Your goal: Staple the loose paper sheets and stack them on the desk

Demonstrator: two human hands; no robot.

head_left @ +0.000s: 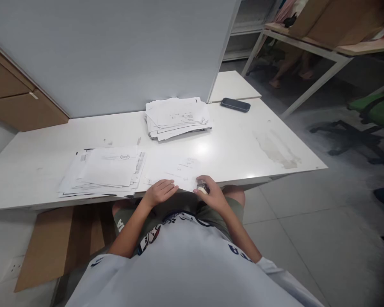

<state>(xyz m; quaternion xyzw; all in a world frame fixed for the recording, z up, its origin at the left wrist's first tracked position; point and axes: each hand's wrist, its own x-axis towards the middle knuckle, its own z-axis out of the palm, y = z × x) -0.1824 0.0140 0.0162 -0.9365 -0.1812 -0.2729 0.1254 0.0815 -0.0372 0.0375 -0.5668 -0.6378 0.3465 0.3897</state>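
Note:
A printed sheet of paper [174, 169] lies at the front edge of the white desk, between my two hands. My left hand [160, 192] rests on the sheet's lower left, its fingers stretched out, holding nothing. On the lower right, my right hand [213, 194] curls around a small cream and dark shiny object [202, 188]. The fingers cover much of it, so its exact kind is not clear. To the left sits a pile of printed papers [110, 167], with a round mark on its top sheet. Another thicker paper stack [177, 115] lies farther back.
A grey partition [124, 51] rises behind the desk [237, 147]. Near its right end lies a dark phone [235, 105]. Cardboard [48, 243] leans below at left. A green-seated chair [376, 108] and another person's bare legs [289, 64] are at right.

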